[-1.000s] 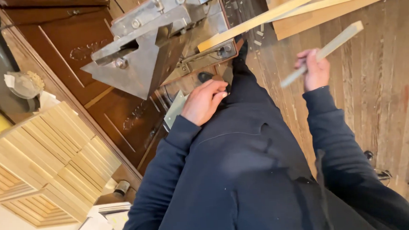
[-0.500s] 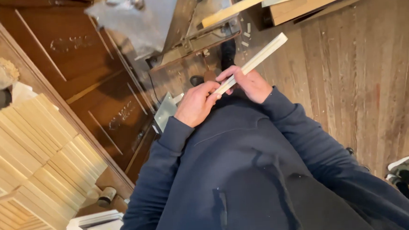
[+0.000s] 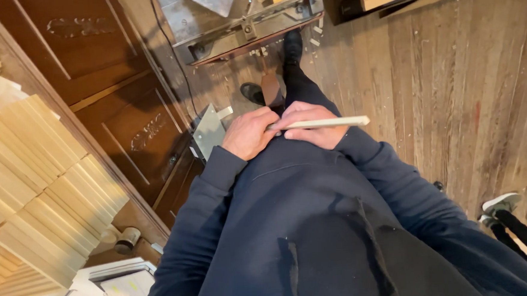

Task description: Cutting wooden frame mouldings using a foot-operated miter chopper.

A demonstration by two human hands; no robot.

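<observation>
left hand: fingers curled round near end of thin pale wooden strip | right hand: closed over its middle, steadying | strip level at waist, far end free | stacked pale wood slats at left, apart

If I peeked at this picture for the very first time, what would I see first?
First, two hands in the middle: the left hand and right hand hold a thin pale wooden stick against a dark blue sweatshirt. On the left sits a big stack of pale wooden pieces. At the top stands a metal machine.
</observation>
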